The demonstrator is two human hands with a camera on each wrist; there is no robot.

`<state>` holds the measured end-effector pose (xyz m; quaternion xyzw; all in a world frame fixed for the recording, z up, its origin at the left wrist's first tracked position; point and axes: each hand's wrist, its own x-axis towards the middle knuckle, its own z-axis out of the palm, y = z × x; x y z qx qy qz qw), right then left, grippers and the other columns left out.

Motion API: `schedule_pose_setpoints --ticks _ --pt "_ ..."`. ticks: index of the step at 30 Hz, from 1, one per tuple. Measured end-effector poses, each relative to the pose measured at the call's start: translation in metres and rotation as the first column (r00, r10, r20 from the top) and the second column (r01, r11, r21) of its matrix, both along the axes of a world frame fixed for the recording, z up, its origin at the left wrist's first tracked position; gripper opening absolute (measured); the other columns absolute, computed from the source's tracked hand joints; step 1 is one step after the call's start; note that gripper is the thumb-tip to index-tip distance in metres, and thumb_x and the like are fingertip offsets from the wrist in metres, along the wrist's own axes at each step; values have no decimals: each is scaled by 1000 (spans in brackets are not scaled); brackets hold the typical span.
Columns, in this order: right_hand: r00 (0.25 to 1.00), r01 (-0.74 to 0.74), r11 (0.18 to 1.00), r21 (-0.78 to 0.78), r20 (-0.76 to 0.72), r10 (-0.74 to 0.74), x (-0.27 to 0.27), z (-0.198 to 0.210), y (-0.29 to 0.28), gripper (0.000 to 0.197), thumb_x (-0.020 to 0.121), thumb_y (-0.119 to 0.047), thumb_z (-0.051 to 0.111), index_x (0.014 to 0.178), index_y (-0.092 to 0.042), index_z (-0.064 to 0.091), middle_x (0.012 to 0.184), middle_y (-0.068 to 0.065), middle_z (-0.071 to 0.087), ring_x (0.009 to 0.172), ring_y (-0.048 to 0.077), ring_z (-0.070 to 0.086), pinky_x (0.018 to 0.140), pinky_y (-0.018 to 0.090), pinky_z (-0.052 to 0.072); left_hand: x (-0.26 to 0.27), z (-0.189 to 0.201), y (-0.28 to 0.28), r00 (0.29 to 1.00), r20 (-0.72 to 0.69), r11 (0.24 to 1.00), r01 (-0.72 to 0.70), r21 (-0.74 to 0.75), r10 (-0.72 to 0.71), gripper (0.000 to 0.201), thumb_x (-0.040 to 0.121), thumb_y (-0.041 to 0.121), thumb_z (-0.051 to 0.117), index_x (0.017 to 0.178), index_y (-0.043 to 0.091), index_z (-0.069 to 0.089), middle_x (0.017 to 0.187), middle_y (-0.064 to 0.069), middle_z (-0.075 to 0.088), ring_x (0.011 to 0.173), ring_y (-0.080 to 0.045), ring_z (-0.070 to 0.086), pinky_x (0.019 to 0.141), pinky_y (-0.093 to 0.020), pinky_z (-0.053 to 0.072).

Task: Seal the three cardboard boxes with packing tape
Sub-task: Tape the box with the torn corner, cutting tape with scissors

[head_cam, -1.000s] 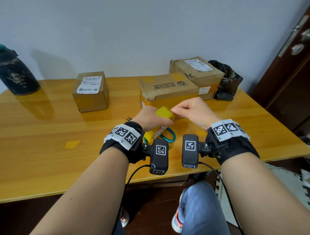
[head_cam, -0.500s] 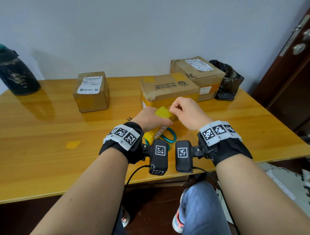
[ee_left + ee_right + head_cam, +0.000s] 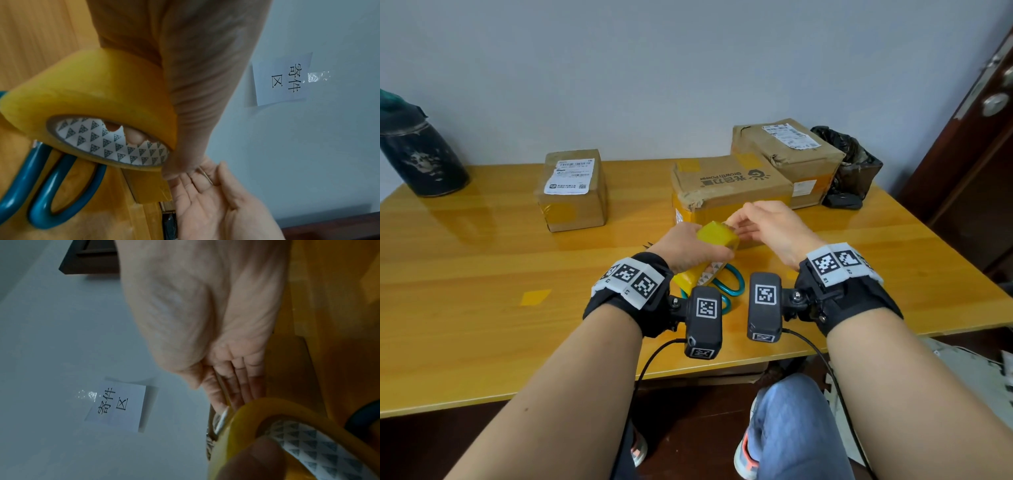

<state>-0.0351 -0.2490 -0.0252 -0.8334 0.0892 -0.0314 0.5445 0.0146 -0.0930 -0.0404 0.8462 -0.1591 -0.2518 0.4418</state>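
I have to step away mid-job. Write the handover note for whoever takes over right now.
Left hand: grips the yellow tape roll, thumb inside the core, just above the table.
Right hand: fingers straight, at the roll's edge, feeling for the tape end; no strip pulled out yet.
Boxes: small box at back left, middle box right behind the hands, third box at back right. All show older yellow tape.
Blue-handled scissors lie under the roll.
Done: roll in hand. Left: free the end, then tape the boxes; whether any counts as sealed already, I cannot tell.
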Motion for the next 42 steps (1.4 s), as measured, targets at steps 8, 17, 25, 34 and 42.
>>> schedule_pose_setpoints --ticks 8,17,25,34,42 --pt "992 27 989 -147 122 -9 0 -10 2 4 86 -17 69 81 -17 68 99 -1 71 95 11 65 92 34 52 -5 4 1 999 4 999 43 -19 -43 24 76 27 78 94 15 67 92 -1 70 85 -14 66 83 -30 53" --pt "997 -11 933 -361 71 39 0 1 8 14 92 -20 61 88 -7 66 91 7 69 88 19 64 79 29 52 -6 8 10 994 -9 994 107 -2 -107 19 80 27 75 95 23 65 95 2 70 91 -14 65 86 -30 52" --pt "997 54 995 -82 60 -50 -2 -3 5 17 92 -12 61 76 -8 63 94 20 70 89 32 68 82 42 58 -7 4 21 988 -21 988 156 16 -156 45 76 24 78 116 19 61 105 -4 69 97 -20 66 93 -40 53" --pt "992 127 987 102 -25 -125 0 -9 4 13 94 -5 55 82 -4 60 99 17 70 95 26 69 80 38 58 -5 4 27 982 -53 983 185 18 -184 44 76 22 78 117 18 61 110 -7 69 102 -24 66 95 -43 52" --pt "976 216 924 314 -77 -202 -2 -7 9 6 95 -4 53 93 1 57 87 15 68 79 24 68 71 33 58 2 10 33 992 76 992 98 83 -104 45 73 31 81 111 19 62 109 -1 65 102 -18 61 94 -38 50"
